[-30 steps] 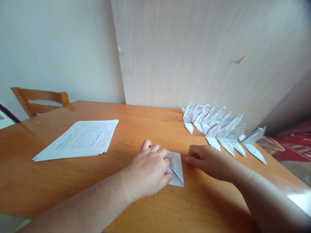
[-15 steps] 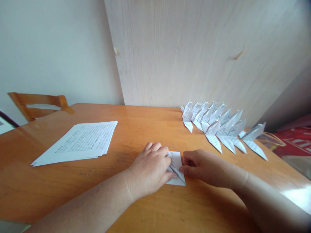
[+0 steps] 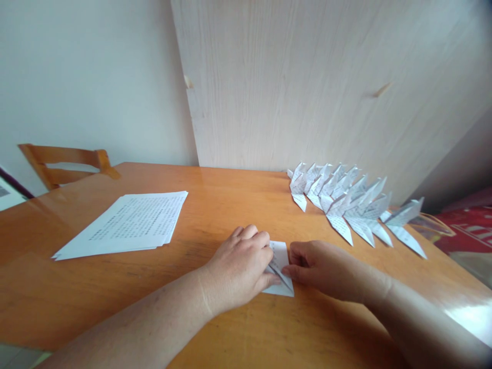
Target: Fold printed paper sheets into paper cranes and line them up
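Observation:
A small folded white paper with print lies on the wooden table, between my two hands. My left hand covers its left part, with the fingers curled and the thumb pressing on a diagonal flap. At the paper's right edge is my right hand, its fingers curled in and its thumb tip touching the paper. The underside of the left fingers is hidden.
A stack of printed sheets lies at the left on the table. Several folded paper figures stand in rows at the back right. A wooden chair and a red item are beyond the table's edges.
The view has shifted slightly. My right thumb has slid a little to the left over the paper; my left hand keeps nearly the same hold.

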### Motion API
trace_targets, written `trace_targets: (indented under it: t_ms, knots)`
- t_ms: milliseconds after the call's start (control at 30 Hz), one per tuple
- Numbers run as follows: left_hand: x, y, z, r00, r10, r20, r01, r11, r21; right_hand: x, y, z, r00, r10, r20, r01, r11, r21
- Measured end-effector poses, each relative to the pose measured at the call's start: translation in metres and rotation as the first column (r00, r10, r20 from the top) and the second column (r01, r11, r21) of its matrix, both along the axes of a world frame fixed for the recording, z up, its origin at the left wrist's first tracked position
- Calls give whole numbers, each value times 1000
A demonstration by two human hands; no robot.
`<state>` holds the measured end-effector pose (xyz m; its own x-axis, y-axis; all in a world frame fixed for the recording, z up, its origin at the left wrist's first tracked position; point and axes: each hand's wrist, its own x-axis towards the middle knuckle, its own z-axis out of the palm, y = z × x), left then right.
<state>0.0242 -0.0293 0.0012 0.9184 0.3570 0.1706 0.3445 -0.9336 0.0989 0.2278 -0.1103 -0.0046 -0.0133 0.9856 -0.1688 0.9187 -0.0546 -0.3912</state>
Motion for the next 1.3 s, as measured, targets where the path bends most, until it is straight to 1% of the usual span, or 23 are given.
trace_targets:
  t_ms: [167, 367, 600, 867, 1033, 1200, 1300]
  knots:
    - [0, -2, 0, 999, 30, -23, -30, 1000, 0, 0, -1, -1, 1000, 1, 22, -1, 1000, 19]
    - [1, -2, -3, 996, 59, -72, -65, 994, -89, -2, -2, 1, 999, -7, 41, 7, 1000, 12]
    - [1, 2, -7, 997, 60, -45, -67, 983, -174, -5, -1, 1, 994, -27, 101, 25, 999, 24]
    - [1, 3, -5, 996, 74, -42, -83, 961, -265, -9, -5, 3, 986, -41, 164, 37, 999, 29]
    - [4, 3, -6, 995, 99, -16, -99, 956, -277, -10, -6, 3, 987, -38, 156, 31, 998, 46]
    - [10, 3, -9, 987, 159, -29, -161, 949, -271, -9, -5, 2, 986, -38, 164, 29, 998, 59]
    - [12, 2, -10, 984, 179, -19, -178, 951, -254, -9, -6, 1, 986, -31, 165, 19, 997, 72]
